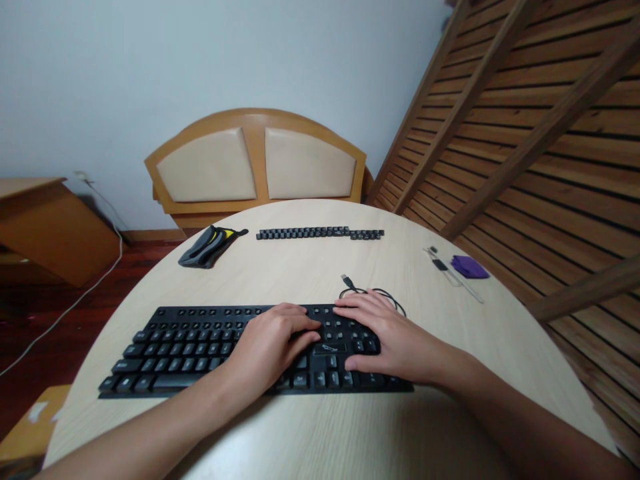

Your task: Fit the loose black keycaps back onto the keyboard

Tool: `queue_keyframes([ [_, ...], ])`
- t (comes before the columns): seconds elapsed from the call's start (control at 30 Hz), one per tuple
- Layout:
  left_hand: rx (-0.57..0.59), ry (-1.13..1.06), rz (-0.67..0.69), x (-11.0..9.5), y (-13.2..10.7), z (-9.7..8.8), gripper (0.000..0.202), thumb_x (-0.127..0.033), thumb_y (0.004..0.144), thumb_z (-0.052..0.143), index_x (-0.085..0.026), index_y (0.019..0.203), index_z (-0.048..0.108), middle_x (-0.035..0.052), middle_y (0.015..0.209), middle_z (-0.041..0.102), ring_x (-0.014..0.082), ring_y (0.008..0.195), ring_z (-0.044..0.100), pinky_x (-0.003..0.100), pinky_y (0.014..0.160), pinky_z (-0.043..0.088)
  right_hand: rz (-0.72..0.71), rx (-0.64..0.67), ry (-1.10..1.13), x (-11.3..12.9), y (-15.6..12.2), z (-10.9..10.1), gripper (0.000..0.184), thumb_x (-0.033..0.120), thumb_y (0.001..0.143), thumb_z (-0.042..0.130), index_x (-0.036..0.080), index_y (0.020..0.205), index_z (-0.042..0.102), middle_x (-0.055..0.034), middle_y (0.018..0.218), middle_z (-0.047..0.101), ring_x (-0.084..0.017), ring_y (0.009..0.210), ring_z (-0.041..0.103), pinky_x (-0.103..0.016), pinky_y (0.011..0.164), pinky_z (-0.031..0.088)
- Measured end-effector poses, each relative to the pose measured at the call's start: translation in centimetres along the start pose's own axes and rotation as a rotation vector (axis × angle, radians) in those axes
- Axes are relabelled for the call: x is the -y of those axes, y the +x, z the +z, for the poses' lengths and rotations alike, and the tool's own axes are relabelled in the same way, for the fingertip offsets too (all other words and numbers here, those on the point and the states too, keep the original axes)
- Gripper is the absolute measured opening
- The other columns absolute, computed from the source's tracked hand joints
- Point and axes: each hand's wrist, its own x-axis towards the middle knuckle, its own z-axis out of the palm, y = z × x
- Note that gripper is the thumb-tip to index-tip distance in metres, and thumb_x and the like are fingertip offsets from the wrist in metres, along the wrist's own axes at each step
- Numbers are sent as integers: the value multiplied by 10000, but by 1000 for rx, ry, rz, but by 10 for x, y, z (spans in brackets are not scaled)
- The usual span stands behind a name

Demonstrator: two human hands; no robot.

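Note:
A black computer keyboard lies flat along the table's near side. Its upper rows and part of its right side show bare key sockets. My left hand is over the right-middle of it, thumb and forefinger brought close together. Anything between those fingertips is too small to make out. Across the keyboard's right end rests my right hand, fingers stretched out and thumb apart. Beyond that hand, a black USB cable lies coiled, partly hidden by the fingers. Black keycaps stand in neat rows at the table's far side.
On the round pale table, a grey, black and yellow folded cloth item lies back left. A purple cloth and a thin white tool are at right. A wooden headboard stands behind; a slatted wooden frame leans at right.

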Motion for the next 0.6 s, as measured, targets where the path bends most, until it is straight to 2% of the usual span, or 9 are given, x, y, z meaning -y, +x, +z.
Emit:
queue_keyframes([
  [0.17,61,-96,-129,3,2,-5,181,-232,887,697,-232,1055,764,53,1078,753,259,1066,675,427,946,529,-14,-3,-16,0,0,0,789,681,793,661,202,1407,532,-126,1462,507,-328,1387,386,-574,1183,194],
  [0.37,72,-274,-189,4,6,-9,128,-258,895,688,-241,998,763,3,1040,768,212,1001,698,366,954,518,-32,-21,-18,-1,-1,0,770,673,803,658,210,1406,532,-112,1456,516,-310,1378,395,-537,1184,216],
  [0.6,31,-164,-143,2,2,-7,148,-281,880,710,-243,1009,770,30,1044,766,230,1002,700,379,933,535,-40,-31,-14,-1,-1,0,770,672,799,664,208,1400,543,-118,1455,519,-318,1365,405,-539,1168,246],
])
